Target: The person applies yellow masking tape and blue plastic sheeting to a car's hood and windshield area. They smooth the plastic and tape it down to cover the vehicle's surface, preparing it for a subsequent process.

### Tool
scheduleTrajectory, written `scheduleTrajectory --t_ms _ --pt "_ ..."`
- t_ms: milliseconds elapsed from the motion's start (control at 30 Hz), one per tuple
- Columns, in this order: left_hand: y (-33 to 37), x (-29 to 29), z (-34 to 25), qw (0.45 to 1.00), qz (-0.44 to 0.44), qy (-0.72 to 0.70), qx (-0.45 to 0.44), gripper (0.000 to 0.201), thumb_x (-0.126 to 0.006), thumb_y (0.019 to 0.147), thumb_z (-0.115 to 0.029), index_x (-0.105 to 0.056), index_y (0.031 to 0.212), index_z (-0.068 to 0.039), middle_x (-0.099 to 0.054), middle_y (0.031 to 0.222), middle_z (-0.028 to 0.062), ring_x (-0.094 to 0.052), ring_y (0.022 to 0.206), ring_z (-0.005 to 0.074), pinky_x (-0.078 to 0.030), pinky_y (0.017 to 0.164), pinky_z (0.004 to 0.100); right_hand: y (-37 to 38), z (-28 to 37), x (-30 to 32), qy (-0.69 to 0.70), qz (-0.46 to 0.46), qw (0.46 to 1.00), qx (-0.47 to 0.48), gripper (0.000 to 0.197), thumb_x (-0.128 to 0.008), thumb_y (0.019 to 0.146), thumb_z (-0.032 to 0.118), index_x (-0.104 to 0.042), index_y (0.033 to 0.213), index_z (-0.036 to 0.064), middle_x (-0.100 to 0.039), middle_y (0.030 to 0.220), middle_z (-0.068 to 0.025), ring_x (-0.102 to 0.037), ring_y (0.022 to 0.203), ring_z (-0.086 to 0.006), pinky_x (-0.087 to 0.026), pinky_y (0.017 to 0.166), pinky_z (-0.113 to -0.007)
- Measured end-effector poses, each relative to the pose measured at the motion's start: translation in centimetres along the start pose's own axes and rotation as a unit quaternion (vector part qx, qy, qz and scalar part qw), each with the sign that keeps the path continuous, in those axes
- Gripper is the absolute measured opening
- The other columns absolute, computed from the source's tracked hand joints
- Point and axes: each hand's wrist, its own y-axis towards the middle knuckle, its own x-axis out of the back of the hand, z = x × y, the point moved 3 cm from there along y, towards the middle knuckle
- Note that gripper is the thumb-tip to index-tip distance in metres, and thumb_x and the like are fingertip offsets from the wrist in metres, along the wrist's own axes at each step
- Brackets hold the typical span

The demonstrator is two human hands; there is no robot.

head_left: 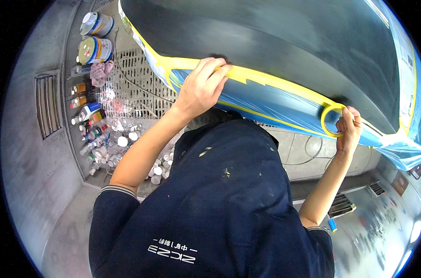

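Yellow tape (pixel 284 85) runs along the lower edge of a dark car panel (pixel 275 41), where it pins down blue plastic sheet (pixel 275 104), apparently so the sheet stays sealed to the panel's border. The left hand (pixel 202 88) lies flat, fingers curled over the edge, pressing the stuck end of the strip down and gripping nothing. To the right, the right hand (pixel 348 132) pinches the tape roll (pixel 331 120) between thumb and fingers at the panel's rim, holding the strip taut along the line. The panel looks matte and dusty, though the lens bends it too much to be sure. Below at left, paint cans (pixel 95 37), a rag (pixel 100 72) and small bottles (pixel 87 111) crowd a metal floor grate (pixel 136 88) in a grey-walled booth.
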Motion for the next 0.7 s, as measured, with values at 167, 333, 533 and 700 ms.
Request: scheduleTrajectory --t_ms 167,333,533,700 --pt "0.5 -1.4 -1.4 1.0 0.013 0.011 -0.007 0.034 -0.073 0.088 -0.005 -0.066 0.121 0.002 -0.063 0.121 0.0185 -0.062 0.112 0.0394 -0.052 0.1 0.0471 0.4 -0.6 0.3 -0.015 -0.018 1.0 -0.004 0.011 -0.076 0.095 0.003 -0.073 0.106 0.0048 -0.056 0.067 0.0072 -0.036 0.053 -0.0006 -0.024 0.049 -0.021" --pt "1.7 -3.2 -4.4 1.0 0.012 0.021 -0.008 0.041 -0.075 0.085 -0.007 -0.064 0.123 0.002 -0.062 0.122 0.0206 -0.061 0.113 0.0409 -0.052 0.1 0.0473 0.6 -0.9 0.8 -0.019 -0.007 1.0 -0.022 0.013 -0.078 0.093 0.003 -0.074 0.105 0.0048 -0.057 0.069 0.0076 -0.038 0.054 -0.0002 -0.025 0.05 -0.021" --pt "3.5 -6.0 -8.6 0.999 -0.002 0.031 -0.007 0.042 -0.076 0.085 -0.008 -0.062 0.124 0.003 -0.061 0.122 0.0218 -0.06 0.114 0.0417 -0.051 0.101 0.0477 1.1 -0.7 1.0 -0.031 0.023 0.999 -0.029 0.014 -0.079 0.092 0.004 -0.074 0.104 0.0066 -0.055 0.067 0.0069 -0.038 0.053 -0.002 -0.027 0.048 -0.022" --pt "3.6 -7.4 -11.3 0.997 -0.003 0.072 0.016 0.048 -0.078 0.084 -0.009 -0.061 0.128 0.002 -0.059 0.128 0.021 -0.058 0.118 0.0421 -0.049 0.103 0.0483 0.9 -0.1 0.1 -0.018 0.055 0.998 -0.014 0.015 -0.079 0.092 0.005 -0.073 0.106 0.0049 -0.055 0.068 0.0069 -0.036 0.052 -0.0009 -0.026 0.048 -0.022"
